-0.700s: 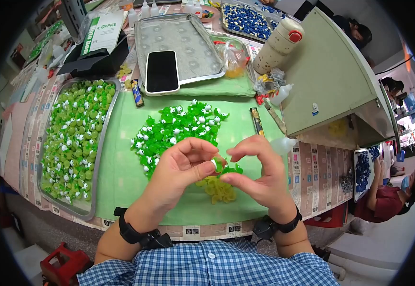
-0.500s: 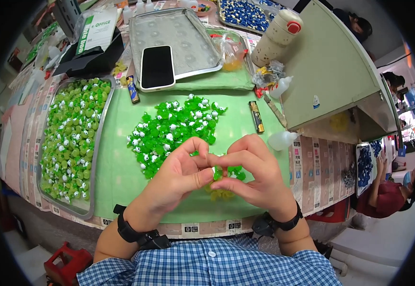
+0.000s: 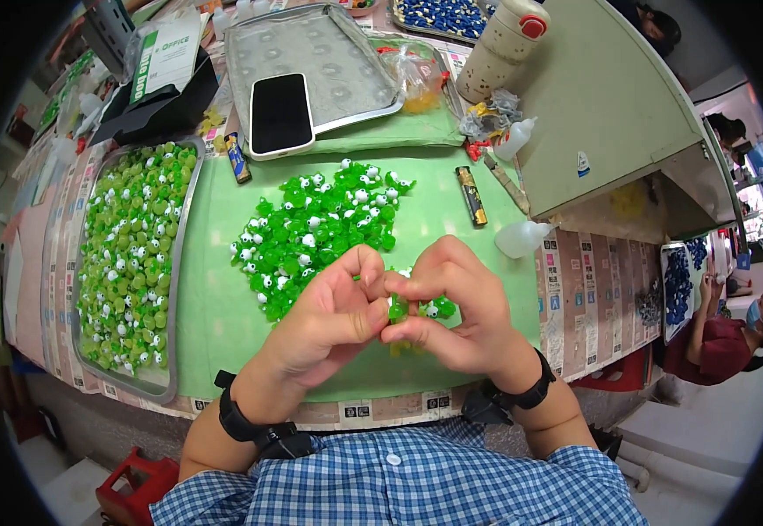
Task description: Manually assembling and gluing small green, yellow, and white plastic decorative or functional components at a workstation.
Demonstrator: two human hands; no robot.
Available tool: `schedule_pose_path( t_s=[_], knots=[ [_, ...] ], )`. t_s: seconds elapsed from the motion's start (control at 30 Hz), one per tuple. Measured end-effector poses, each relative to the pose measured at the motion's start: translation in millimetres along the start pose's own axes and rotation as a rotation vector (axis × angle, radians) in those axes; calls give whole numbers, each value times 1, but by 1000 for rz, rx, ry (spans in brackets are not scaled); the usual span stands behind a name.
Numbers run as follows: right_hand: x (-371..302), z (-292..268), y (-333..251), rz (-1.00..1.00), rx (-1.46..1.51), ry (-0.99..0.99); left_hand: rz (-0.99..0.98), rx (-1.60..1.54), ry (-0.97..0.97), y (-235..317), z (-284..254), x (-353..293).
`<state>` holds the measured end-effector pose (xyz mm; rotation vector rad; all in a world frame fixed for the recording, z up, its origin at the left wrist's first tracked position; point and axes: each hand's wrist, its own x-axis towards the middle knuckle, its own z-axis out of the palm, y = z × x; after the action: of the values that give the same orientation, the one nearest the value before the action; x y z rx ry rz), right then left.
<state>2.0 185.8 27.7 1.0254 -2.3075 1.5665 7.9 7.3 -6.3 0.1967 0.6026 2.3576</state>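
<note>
Between the fingertips of both hands is a small green plastic figure [image 3: 397, 308] with a white part. My left hand [image 3: 333, 307] pinches it from the left, and my right hand [image 3: 456, 307] grips it from the right with thumb and forefinger. Just beyond my hands lies a pile of green figures with white eyeballs [image 3: 315, 232] on a green mat [image 3: 215, 289]. A few more green figures [image 3: 439, 307] and some yellow pieces, partly hidden, lie under my right hand. To the left, a metal tray [image 3: 176, 289] holds many green and yellowish pieces with white eyeballs.
A phone [image 3: 281, 116] rests on a metal tray [image 3: 359, 79] at the back. Batteries [image 3: 471, 196], a squeeze bottle [image 3: 522, 238], a flask [image 3: 501, 53] and a grey-green metal cabinet [image 3: 609, 114] stand along the right. A person in a dark red shirt [image 3: 706, 351] sits farther right.
The view has shifted slightly. My hands stay together with the green figure between them, and my right fingers have closed a little nearer to the left ones.
</note>
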Motion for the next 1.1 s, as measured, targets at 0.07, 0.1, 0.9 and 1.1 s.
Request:
schedule_pose_path(
  t_s=[0.07,0.1,0.9,1.1],
  knots=[
    [2,-1,-1,38,-12,-12,7,-5,11,1,0,-1],
    [3,-1,-2,35,-12,-15,11,-5,11,3,2,-2],
    [0,-15,15,195,-278,-109,872,1303,839,110,-11,-97],
    [1,9,12,97,-412,-394,856,1727,1291,143,-49,-163]
  ],
)
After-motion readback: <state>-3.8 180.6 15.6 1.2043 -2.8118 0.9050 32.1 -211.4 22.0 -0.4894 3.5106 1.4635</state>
